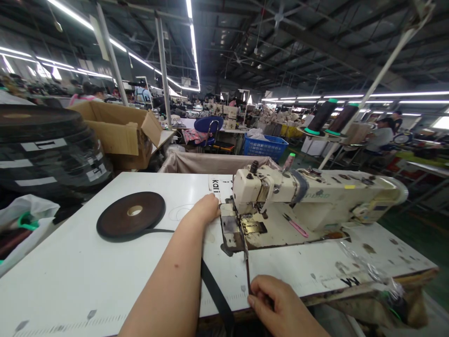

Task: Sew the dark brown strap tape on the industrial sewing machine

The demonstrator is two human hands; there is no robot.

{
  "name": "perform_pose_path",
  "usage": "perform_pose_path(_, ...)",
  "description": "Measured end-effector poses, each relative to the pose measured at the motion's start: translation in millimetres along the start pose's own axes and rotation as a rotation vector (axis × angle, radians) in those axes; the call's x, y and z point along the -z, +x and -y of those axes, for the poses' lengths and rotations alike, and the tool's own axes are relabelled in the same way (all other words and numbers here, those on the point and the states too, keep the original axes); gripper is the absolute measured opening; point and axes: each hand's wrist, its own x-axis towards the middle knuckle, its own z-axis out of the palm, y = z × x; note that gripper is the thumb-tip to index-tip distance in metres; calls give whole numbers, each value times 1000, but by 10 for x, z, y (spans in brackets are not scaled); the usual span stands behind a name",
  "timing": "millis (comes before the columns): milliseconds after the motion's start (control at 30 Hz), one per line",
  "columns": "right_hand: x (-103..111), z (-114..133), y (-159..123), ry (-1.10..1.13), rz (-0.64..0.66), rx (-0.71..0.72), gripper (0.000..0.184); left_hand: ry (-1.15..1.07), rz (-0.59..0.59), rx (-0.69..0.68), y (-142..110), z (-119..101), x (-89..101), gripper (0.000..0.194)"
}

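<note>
The right hand (275, 299) pinches a narrow, straight, dark strip (249, 275).

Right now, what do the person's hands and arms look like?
The bare left hand and bare right hand wear no gloves. No sleeve, watch or bracelet shows; the long, smooth left forearm has one small round spot.

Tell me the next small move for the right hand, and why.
Perhaps ease the narrow dark strip toward the cream metal sewing machine: the bare right hand pinches it near the front edge of the white table, it runs from there up to the machine, and the bare left hand is beside the machine.
</note>
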Motion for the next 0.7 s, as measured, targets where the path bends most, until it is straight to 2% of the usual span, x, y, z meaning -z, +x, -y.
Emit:
perform_pose_path(133,2,10,-12,15,-8,10,17,-269,-220,145,93,135,118,17)
perform_pose_path(267,-9,25,14,58,-33,-8,14,-571,-408,277,133,168,189,9)
perform_pose_path(367,-21,41,54,50,-61,-39,11,-665,-489,347,102,175,255,7)
perform_pose_path(433,-28,56,79,9,-82,-48,16,-630,-531,396,65,206,332,9)
perform_pose_path(533,-30,104,117,-53,-105,-74,13,-472,-604,456,-5,273,492,12)
perform_pose_path(633,-23,187,160,-122,-133,-100,22,-311,-671,490,-95,294,656,9)
perform_pose_path(700,-14,246,188,-180,-163,-103,19,-243,-704,517,-163,264,745,4)
